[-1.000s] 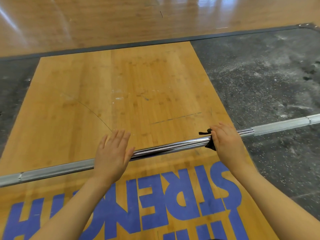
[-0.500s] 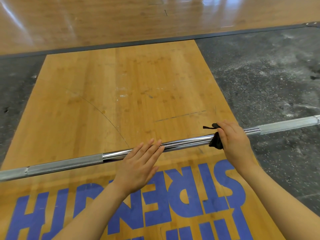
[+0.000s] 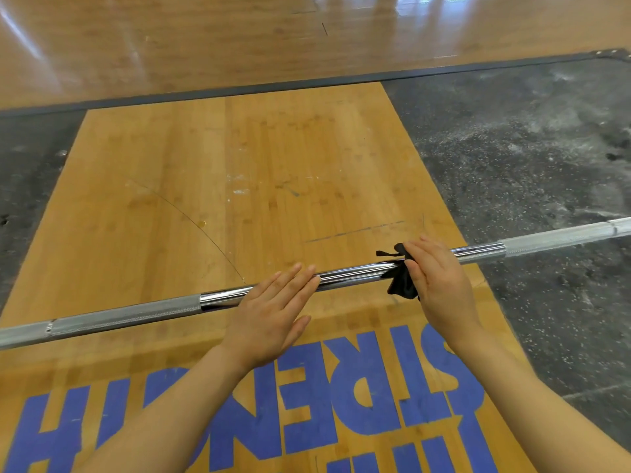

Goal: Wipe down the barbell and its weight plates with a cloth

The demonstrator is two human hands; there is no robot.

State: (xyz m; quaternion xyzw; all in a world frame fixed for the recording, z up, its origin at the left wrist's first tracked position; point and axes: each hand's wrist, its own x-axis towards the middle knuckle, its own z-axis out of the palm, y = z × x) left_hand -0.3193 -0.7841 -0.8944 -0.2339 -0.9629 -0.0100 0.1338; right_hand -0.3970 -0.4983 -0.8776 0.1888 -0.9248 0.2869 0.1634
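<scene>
Barbell (image 3: 348, 273) lies across wooden platform (image 3: 239, 186), running L to R, knurled grip at far L. Left hand (image 3: 269, 312) flat on smooth mid section, fingers straight and together, pressing down, gripping nothing. Further R along bar, black cloth (image 3: 403, 285) wrapped on shaft, right hand (image 3: 440, 278) curled over it, pinching cloth to bar. R end of bar over black rubber mat (image 3: 529, 165).
</scene>
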